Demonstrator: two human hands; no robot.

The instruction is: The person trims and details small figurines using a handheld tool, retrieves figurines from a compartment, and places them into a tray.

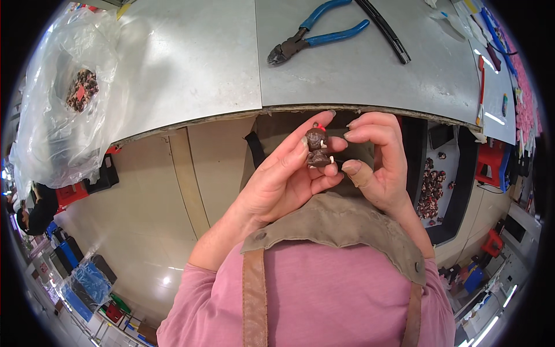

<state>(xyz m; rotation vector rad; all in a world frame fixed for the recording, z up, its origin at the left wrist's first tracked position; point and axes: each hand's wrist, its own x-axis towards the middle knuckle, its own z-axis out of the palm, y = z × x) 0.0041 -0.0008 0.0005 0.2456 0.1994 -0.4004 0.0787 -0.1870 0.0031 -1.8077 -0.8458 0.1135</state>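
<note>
A small dark brown figurine (317,140) with a red bit on top and pale tips at its side is pinched between the thumb and fingers of my left hand (283,170). It is held upright in front of my apron, just below the table's front edge. Close on its right is my right hand (380,159), with thumb and fingers curved apart and nothing visible between them. The right thumb has a tan covering near its tip. Both hands are near each other, over the apron (341,222).
Blue-handled cutting pliers (306,36) and a black rod (387,34) lie on the grey tabletop (196,58). A clear plastic bag (52,133) with small brown pieces stands at left. Down right, a black-rimmed tray (450,225) holds many similar small figurines (430,194).
</note>
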